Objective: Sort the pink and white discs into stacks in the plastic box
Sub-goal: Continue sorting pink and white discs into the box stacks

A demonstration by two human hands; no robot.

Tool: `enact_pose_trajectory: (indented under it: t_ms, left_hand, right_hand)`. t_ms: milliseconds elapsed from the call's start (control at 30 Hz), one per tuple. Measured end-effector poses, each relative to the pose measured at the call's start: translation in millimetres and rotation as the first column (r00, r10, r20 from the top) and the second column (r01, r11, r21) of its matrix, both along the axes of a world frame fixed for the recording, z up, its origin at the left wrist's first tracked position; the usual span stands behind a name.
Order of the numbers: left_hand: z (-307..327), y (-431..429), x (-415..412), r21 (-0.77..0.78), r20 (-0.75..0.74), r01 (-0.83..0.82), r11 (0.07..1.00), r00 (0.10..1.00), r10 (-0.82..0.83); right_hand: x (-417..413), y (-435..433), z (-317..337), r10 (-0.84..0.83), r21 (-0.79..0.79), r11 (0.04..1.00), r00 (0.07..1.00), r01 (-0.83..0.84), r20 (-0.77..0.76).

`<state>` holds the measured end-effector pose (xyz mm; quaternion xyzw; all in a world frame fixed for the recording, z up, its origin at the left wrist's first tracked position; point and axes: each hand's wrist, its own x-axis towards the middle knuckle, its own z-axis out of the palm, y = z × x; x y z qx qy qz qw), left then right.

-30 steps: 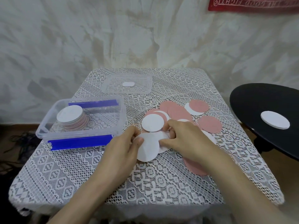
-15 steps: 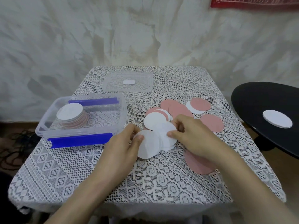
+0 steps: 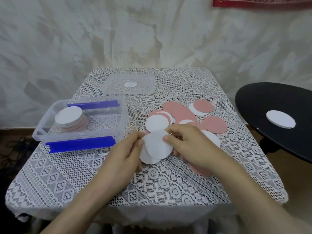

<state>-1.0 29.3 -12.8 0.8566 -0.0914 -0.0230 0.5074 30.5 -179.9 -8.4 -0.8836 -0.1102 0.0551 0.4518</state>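
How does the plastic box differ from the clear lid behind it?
The box is deep with tall walls; the lid is shallow and flat. The box has blue clips on its long sides; the lid has none. The box holds a disc stack; the lid bears only a small white label. Both are clear plastic.

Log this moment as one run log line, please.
phase: gathering | left hand + right hand: holding white discs | plastic box: mixed stack | loose discs: remaining
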Motion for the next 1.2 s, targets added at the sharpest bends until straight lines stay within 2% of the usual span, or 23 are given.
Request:
enact_pose_trajectory:
  t_ms: [100,233,567,700,767,1033,1133,1200]
  left_hand:
    - [-0.1,4.0,-1.3,0.022,0.014,0.034,0.999,0.999,-0.034]
    - [0.7,14.0,0.4,0.130,0.041,-0.012,0.991,0.999,0.006]
    - [1.7,32.6,-0.6,0.126,-0.002,-0.053,0.991,0.999,0.054]
    - [3.6,33.0,0.8,0.130,0.003,-0.059,0.990,0.998,0.059]
    - [4.3,31.6,1.8,0.134,-0.001,-0.060,0.989,0.998,0.060]
    - [1.1,27.9,1.8,0.154,0.000,-0.060,0.986,0.998,0.061]
    - [0.5,25.9,1.9,0.170,0.004,-0.069,0.983,0.998,0.069]
    - [0.2,24.5,1.7,0.159,0.012,-0.054,0.986,0.999,0.053]
  right_hand:
    - [-2.9,8.3,-0.7,0.009,-0.023,1.000,1.000,-0.008,0.020]
    - [-2.1,13.0,-1.5,-0.037,-0.122,0.991,0.996,0.047,0.081]
    - [-0.7,22.2,3.0,-0.062,-0.355,0.932,0.997,0.074,0.045]
    - [2.9,20.9,0.4,-0.101,-0.223,0.970,0.994,0.093,-0.028]
    - [5.3,15.2,-2.7,-0.136,-0.156,0.979,0.991,0.133,-0.014]
    - [13.6,-15.2,-2.6,-0.219,-0.213,0.946,0.966,0.244,0.135]
    - [14.6,-16.8,-4.2,-0.212,0.019,0.977,0.972,0.211,0.105]
    - [9.7,-11.4,-1.2,-0.142,0.160,0.978,0.989,0.133,0.045]
